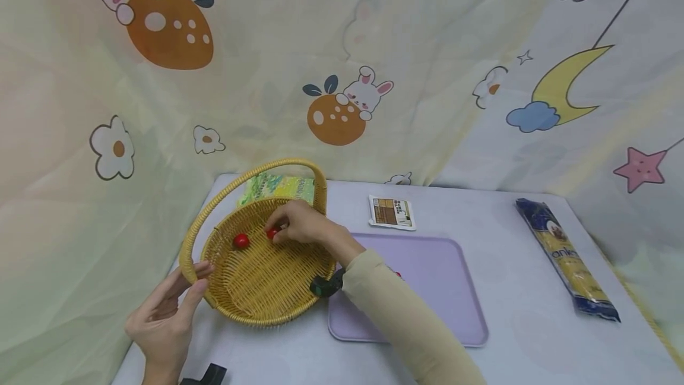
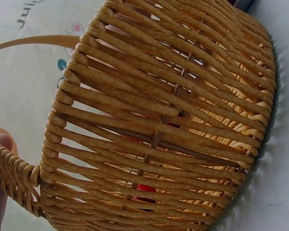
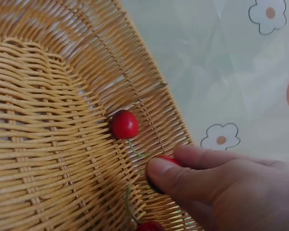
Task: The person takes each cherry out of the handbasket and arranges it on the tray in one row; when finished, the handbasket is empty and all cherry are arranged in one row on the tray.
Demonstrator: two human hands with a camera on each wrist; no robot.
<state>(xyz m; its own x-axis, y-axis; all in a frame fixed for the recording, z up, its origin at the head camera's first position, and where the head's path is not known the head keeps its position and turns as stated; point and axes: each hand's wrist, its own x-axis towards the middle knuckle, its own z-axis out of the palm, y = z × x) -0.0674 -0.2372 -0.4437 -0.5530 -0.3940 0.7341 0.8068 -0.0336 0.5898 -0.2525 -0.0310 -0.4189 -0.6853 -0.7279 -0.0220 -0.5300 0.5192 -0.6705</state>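
A yellow wicker basket with a tall arched handle stands at the left of the table. My left hand grips the foot of the handle, thumb and fingers to either side of it. Inside the basket, my right hand pinches a red cherry between thumb and fingers, low over the weave. Another cherry with a green stem lies by the basket wall. At the bottom of the right wrist view a further cherry shows partly. Red also glimpses through the weave in the left wrist view.
A lilac tray lies right of the basket, a small red thing on it partly hidden by my right sleeve. Behind it is a white-and-brown packet. A green-yellow package sits behind the basket; a pasta bag lies far right.
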